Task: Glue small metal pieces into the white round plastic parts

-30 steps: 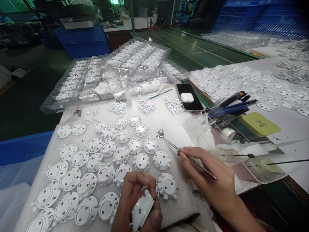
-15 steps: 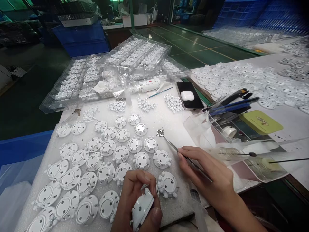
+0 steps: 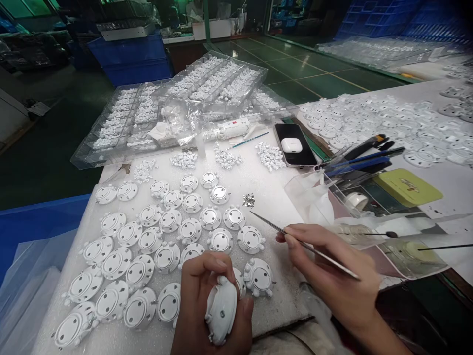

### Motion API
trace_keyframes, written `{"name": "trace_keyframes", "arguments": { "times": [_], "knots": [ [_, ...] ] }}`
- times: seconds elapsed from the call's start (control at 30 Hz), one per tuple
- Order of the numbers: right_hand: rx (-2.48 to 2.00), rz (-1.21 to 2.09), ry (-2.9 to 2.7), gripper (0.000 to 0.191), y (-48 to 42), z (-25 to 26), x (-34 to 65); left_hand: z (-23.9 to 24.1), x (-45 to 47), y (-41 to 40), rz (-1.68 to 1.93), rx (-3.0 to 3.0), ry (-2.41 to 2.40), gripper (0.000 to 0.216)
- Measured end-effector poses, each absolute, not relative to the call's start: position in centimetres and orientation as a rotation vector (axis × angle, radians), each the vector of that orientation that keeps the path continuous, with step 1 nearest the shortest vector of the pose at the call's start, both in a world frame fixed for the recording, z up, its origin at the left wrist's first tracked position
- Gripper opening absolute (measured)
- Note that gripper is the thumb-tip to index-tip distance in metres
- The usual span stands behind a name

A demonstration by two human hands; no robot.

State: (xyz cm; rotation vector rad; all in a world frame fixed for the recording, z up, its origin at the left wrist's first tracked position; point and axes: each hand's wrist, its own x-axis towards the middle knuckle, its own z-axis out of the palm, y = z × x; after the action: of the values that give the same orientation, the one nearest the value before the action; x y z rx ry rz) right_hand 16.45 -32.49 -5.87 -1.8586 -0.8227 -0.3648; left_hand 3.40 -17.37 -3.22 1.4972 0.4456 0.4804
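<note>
My left hand [image 3: 192, 298] is closed around a white round part [image 3: 223, 309] with small knobs on its rim, tilted up on edge near the front of the foam board. A small metal spot shows on its side. Metal tweezers [image 3: 269, 224] are pinched in my right hand [image 3: 332, 259], pointing up and left. Their tip is just below a little heap of shiny metal bits [image 3: 249, 199], apart from it; whether it holds a bit is too small to tell. Rows of similar white discs [image 3: 222, 241] with two dark holes lie left of the tweezers.
Small piles of white pieces [image 3: 270, 156] lie behind the discs, before clear plastic trays [image 3: 214, 81] of more pieces. A phone [image 3: 294, 143] with a white case [image 3: 291, 145] on it is at the back. A divided box [image 3: 391, 256] with jars and tools stands right of my hand.
The tweezers' tip has drawn back from the metal bits, and my right hand has shifted right and tilted the tool flatter. My left hand has turned the white part, showing more of its side.
</note>
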Motion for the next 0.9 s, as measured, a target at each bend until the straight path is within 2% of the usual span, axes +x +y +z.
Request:
{"name": "trace_keyframes", "arguments": {
  "times": [0.13, 0.2, 0.3, 0.9],
  "knots": [
    [-1.506, 0.164, -0.550, 0.005, -31.9, -4.5, 16.5, -3.2, 4.0, -17.8, 0.629, 1.623, 0.567, 0.028],
    [-1.275, 0.402, -0.494, 0.005, -31.2, -4.2, 16.6, -3.4, 4.1, -17.8, 0.642, 1.611, 0.606, 0.031],
    [-1.072, 0.587, -0.460, 0.005, -30.4, -4.4, 16.6, -3.8, 4.2, -17.6, 0.656, 1.586, 0.603, 0.033],
    [-1.111, 0.633, -0.581, 0.007, -31.2, -5.5, 16.1, -4.4, 4.4, -16.6, 0.603, 1.602, 0.588, 0.036]
  ]
}}
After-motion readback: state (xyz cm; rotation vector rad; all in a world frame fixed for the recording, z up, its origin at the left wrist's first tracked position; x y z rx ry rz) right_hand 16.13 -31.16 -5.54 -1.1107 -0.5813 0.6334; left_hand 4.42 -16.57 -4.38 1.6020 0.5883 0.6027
